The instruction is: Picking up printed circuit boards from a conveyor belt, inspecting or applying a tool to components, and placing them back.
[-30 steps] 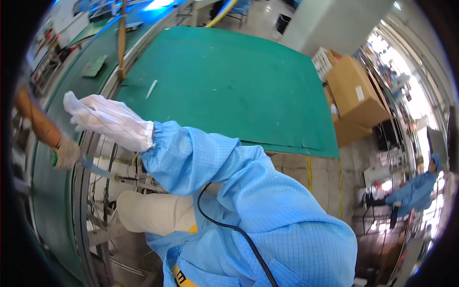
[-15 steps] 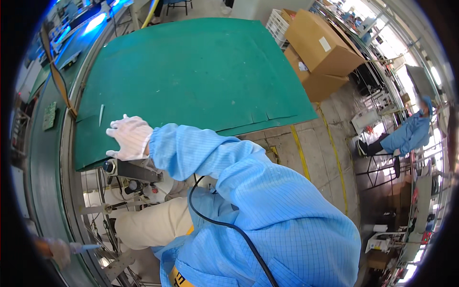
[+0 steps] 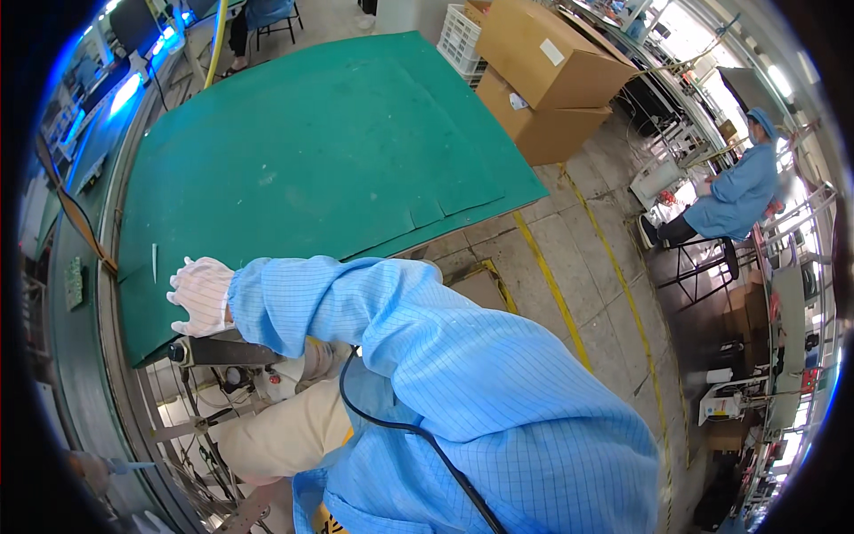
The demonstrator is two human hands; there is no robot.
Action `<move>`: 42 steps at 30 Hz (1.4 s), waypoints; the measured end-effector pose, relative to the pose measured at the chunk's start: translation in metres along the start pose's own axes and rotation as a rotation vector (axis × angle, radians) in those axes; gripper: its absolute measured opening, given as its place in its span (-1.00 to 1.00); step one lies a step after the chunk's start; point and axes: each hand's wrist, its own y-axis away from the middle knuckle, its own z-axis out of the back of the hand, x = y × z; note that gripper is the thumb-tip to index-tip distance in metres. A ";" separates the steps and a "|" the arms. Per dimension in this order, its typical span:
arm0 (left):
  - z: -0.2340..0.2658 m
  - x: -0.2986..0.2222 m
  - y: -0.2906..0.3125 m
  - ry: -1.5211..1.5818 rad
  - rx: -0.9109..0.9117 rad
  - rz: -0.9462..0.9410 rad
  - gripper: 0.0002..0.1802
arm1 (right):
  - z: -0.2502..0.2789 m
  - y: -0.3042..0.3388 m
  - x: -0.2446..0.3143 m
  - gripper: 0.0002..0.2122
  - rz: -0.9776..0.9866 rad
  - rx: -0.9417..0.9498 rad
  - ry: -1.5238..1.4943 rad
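My right hand [image 3: 203, 296], in a white glove, rests palm down near the left front corner of a green-topped table [image 3: 338, 133]. Its fingers are spread and nothing is in them. Just beyond the fingertips lies a slim, pale, tapered stick [image 3: 155, 263], apart from the hand. My right arm reaches across in a blue checked sleeve. My left hand cannot be made out. At the lower left rim, a blurred gloved hand [image 3: 89, 470], apparently another person's, holds a pale blue pointed tool [image 3: 132, 465].
Left of the table runs a conveyor line [image 3: 89, 356] bearing a green circuit board [image 3: 74, 283]. Cardboard boxes [image 3: 556, 67] and a white crate [image 3: 461, 40] stand beyond the far right edge. A seated person [image 3: 734, 191] is at the right. A black cable [image 3: 427, 436] crosses my front.
The view has shifted, so the table and boxes sit further left in it. My right hand stays flat on the tabletop near the stick, fingers still spread.
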 end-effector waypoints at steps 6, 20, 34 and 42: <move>0.001 -0.011 -0.001 0.041 0.087 -0.118 -0.54 | -0.020 0.001 -0.008 -0.44 0.049 -0.134 -0.024; -0.010 0.037 -0.003 -0.232 0.104 -0.770 -0.73 | -0.030 -0.001 -0.003 -0.36 0.047 -0.077 -0.016; -0.059 0.089 0.007 -0.355 0.097 -0.779 -0.59 | -0.027 -0.006 -0.014 -0.41 0.081 -0.152 0.047; 0.017 -0.004 0.002 0.435 0.501 0.460 -0.30 | 0.014 -0.010 0.010 -0.32 0.124 0.191 -0.133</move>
